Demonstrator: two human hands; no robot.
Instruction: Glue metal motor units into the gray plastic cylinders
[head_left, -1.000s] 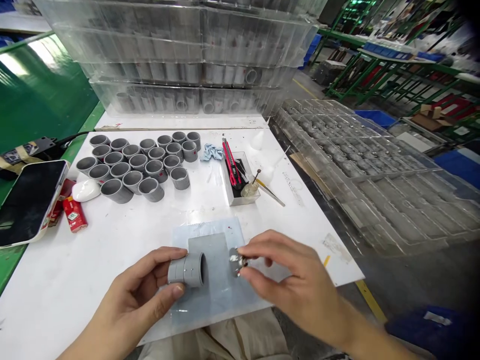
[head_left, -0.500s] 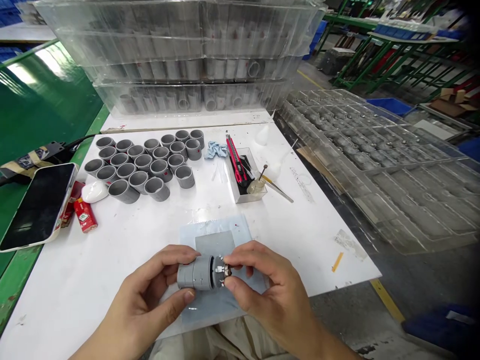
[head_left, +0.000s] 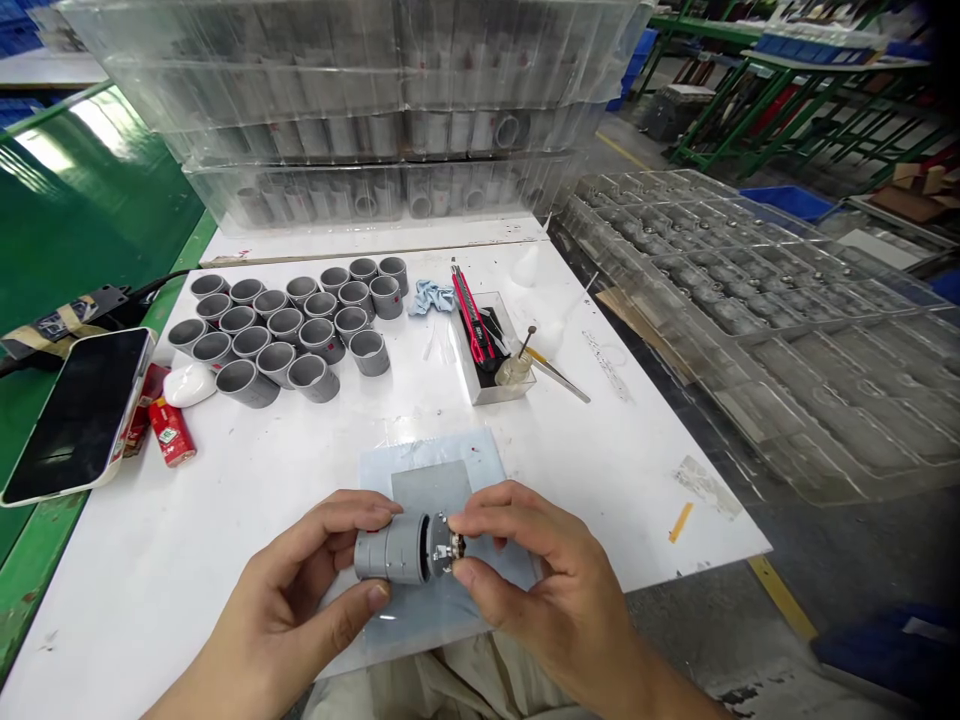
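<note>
My left hand (head_left: 322,570) is closed around a grey cylindrical sleeve (head_left: 391,550) that lies sideways, its open end facing right. Between thumb and fingertips, my right hand (head_left: 517,560) pinches a grey round end cap with metal terminals (head_left: 442,545). The cap sits right at the mouth of the sleeve, slightly tilted, with a dark gap showing between them. Both parts are held above a blue cloth (head_left: 487,455) with a grey square pad (head_left: 431,488) on it. The sleeve's inside is hidden.
Several grey sleeves (head_left: 315,378) stand upright at the back left. A small box (head_left: 501,396) holds a red cutter (head_left: 472,325) and a glass jar (head_left: 514,370); tweezers (head_left: 559,378) lean beside it. A phone (head_left: 79,410) lies left. Stacked clear trays (head_left: 375,130) rise behind.
The end cap has turned a little in my right fingers, its terminals now sitting lower. My left hand and the sleeve have barely moved.
</note>
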